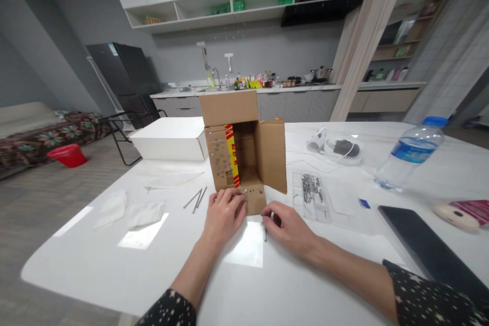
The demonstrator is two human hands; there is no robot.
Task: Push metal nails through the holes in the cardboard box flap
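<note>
An open cardboard box [221, 155] stands on its side, its opening facing me. Nail heads dot its left flap, and a short row of them runs along the lower flap [255, 206]. My left hand [228, 209] is closed over the left part of that lower flap, fingers bent and close together; its thumb is mostly hidden. Just right of the flap, my right hand [284, 224] pinches a nail [266, 235] between thumb and forefinger, with the shank hanging down toward me. Several long nails [196, 200] lie on the table left of my left hand.
A clear compartment case [311, 196] of nails lies open at right. Beyond it are a water bottle [410, 153], a dark phone-like slab [428, 252] and a white corded device [340, 147]. A white box [168, 142] and crumpled tissues [143, 214] are at left.
</note>
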